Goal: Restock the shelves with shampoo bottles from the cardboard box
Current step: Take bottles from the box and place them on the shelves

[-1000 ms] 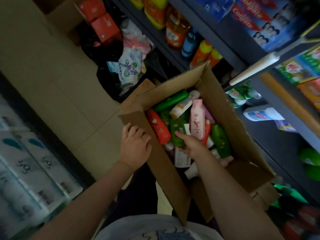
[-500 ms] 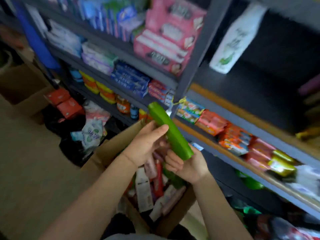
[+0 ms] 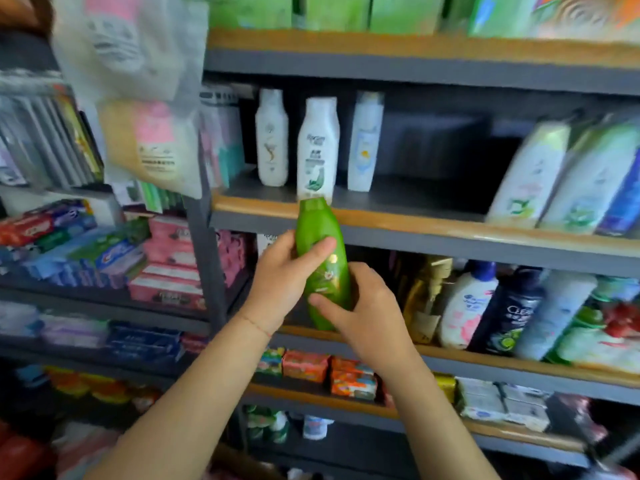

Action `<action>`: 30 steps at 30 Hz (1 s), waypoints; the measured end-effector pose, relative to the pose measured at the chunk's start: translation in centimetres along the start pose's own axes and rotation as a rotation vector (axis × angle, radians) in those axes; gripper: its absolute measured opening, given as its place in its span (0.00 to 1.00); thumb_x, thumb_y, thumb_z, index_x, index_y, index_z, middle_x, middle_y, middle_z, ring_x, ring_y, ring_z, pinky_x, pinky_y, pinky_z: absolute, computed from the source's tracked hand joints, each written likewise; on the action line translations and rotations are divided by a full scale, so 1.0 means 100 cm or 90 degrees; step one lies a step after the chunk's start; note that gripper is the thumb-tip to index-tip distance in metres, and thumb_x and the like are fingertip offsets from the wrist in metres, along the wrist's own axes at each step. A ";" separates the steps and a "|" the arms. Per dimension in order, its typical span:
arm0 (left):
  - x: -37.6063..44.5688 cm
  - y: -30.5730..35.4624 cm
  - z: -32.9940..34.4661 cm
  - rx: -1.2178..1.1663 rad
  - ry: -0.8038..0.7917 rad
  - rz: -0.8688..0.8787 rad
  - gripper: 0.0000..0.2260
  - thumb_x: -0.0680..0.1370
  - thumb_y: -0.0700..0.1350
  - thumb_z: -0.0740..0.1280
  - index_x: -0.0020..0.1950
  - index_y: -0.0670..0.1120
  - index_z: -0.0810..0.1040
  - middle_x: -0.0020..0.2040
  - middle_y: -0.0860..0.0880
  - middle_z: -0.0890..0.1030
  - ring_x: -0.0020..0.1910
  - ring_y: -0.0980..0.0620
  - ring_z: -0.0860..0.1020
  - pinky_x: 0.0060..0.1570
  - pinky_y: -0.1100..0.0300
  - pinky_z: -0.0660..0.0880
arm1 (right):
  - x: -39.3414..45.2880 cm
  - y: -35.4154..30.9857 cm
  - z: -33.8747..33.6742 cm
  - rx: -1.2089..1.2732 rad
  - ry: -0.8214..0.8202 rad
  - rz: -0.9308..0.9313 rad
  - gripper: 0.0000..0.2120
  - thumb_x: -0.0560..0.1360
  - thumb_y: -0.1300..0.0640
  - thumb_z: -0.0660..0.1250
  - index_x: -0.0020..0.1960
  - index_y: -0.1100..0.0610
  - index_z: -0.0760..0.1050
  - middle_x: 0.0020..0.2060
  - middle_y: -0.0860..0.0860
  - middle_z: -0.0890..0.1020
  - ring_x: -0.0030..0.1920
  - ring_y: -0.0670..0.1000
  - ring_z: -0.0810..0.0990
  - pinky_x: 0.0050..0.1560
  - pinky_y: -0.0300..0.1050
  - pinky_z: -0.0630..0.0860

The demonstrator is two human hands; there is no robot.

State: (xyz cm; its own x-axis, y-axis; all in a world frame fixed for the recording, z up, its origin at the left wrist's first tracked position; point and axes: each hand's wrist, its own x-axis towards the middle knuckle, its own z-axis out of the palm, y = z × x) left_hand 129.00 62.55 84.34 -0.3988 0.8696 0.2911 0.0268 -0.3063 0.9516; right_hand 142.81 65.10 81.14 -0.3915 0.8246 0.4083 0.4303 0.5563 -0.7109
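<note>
Green shampoo bottle (image 3: 323,261): held nearly upright before the shelf (image 3: 415,223), its top at the shelf edge, below a white bottle (image 3: 318,147). It is raised higher than half a second ago, when it was tilted over the cardboard box, now out of view. Left hand (image 3: 284,282), at 9 o'clock: grip curled round the upper body. Right hand (image 3: 363,313), at 4 o'clock: grip curled round the lower part.

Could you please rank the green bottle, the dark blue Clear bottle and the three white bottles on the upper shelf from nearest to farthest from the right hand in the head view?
1. Green bottle: held in the right hand and the left hand.
2. Dark blue Clear bottle: to the right, on the same shelf level.
3. Three white bottles: above, standing on the upper shelf.
</note>
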 end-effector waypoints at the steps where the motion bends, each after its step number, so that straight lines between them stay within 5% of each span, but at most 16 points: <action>1: 0.004 0.005 0.012 0.008 -0.006 0.017 0.13 0.70 0.52 0.77 0.50 0.48 0.82 0.46 0.49 0.86 0.48 0.51 0.84 0.49 0.56 0.81 | 0.001 0.000 -0.007 -0.081 0.067 -0.022 0.25 0.70 0.39 0.71 0.60 0.53 0.73 0.49 0.48 0.76 0.48 0.47 0.76 0.45 0.45 0.77; 3: 0.012 0.012 0.033 0.023 -0.017 0.056 0.18 0.66 0.58 0.77 0.50 0.50 0.83 0.47 0.48 0.86 0.50 0.49 0.84 0.51 0.52 0.80 | 0.005 -0.001 -0.018 -0.200 0.178 -0.049 0.31 0.68 0.36 0.66 0.62 0.57 0.73 0.50 0.51 0.75 0.51 0.51 0.75 0.42 0.44 0.76; 7: 0.026 0.029 0.065 0.097 -0.024 0.133 0.21 0.65 0.62 0.74 0.47 0.48 0.81 0.44 0.48 0.85 0.46 0.49 0.83 0.50 0.47 0.80 | 0.025 -0.005 -0.040 -0.226 0.275 -0.034 0.27 0.67 0.39 0.71 0.56 0.58 0.73 0.48 0.52 0.75 0.46 0.55 0.79 0.34 0.42 0.68; 10: 0.043 0.043 0.072 0.097 -0.028 0.151 0.16 0.72 0.59 0.72 0.45 0.46 0.82 0.43 0.45 0.85 0.46 0.47 0.83 0.53 0.41 0.79 | 0.046 -0.006 -0.058 -0.212 0.329 -0.048 0.27 0.64 0.40 0.74 0.50 0.60 0.73 0.43 0.52 0.75 0.38 0.57 0.79 0.32 0.41 0.64; 12: 0.058 0.045 0.065 0.073 -0.003 0.140 0.12 0.76 0.60 0.66 0.44 0.54 0.84 0.44 0.48 0.86 0.48 0.48 0.84 0.55 0.43 0.79 | 0.064 -0.010 -0.071 -0.193 0.331 -0.033 0.26 0.65 0.41 0.75 0.50 0.60 0.73 0.44 0.51 0.73 0.40 0.57 0.78 0.35 0.43 0.64; 15: 0.083 0.028 0.044 0.278 0.029 0.201 0.11 0.77 0.58 0.62 0.50 0.58 0.83 0.50 0.56 0.85 0.53 0.53 0.81 0.60 0.48 0.76 | 0.095 -0.014 -0.089 -0.159 0.342 -0.003 0.26 0.67 0.44 0.75 0.52 0.61 0.71 0.45 0.50 0.69 0.44 0.59 0.78 0.38 0.45 0.64; 17: 0.096 0.011 0.032 0.444 0.014 0.235 0.12 0.80 0.53 0.62 0.56 0.53 0.83 0.54 0.53 0.84 0.56 0.51 0.80 0.62 0.50 0.73 | 0.114 -0.014 -0.098 -0.154 0.327 0.007 0.28 0.67 0.44 0.75 0.54 0.62 0.69 0.47 0.52 0.71 0.45 0.59 0.77 0.39 0.46 0.66; 20: 0.103 -0.009 0.023 0.662 -0.025 0.321 0.21 0.77 0.59 0.55 0.58 0.53 0.82 0.54 0.55 0.82 0.57 0.50 0.76 0.62 0.58 0.62 | 0.137 -0.009 -0.103 -0.146 0.273 0.021 0.28 0.68 0.45 0.76 0.56 0.61 0.67 0.50 0.53 0.71 0.43 0.55 0.73 0.40 0.46 0.67; 27: 0.107 -0.020 0.024 0.674 -0.004 0.353 0.20 0.74 0.62 0.53 0.54 0.55 0.79 0.50 0.61 0.77 0.57 0.54 0.71 0.62 0.66 0.51 | 0.178 0.017 -0.109 -0.048 0.166 0.151 0.28 0.64 0.45 0.79 0.53 0.57 0.69 0.43 0.50 0.80 0.41 0.53 0.80 0.37 0.47 0.76; 30: 0.110 -0.025 0.022 0.667 -0.004 0.359 0.18 0.74 0.62 0.54 0.53 0.56 0.78 0.49 0.61 0.76 0.56 0.55 0.71 0.63 0.67 0.50 | 0.194 0.027 -0.120 0.047 0.120 0.206 0.27 0.63 0.45 0.81 0.54 0.53 0.74 0.44 0.50 0.84 0.31 0.50 0.82 0.28 0.42 0.76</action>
State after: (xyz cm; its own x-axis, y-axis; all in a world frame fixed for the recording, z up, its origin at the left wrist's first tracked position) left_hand 126.60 73.73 85.41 -0.0858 0.7163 0.6925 0.9345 -0.1832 0.3052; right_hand 146.13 83.80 94.04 -0.0857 0.9645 0.2497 0.4451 0.2613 -0.8565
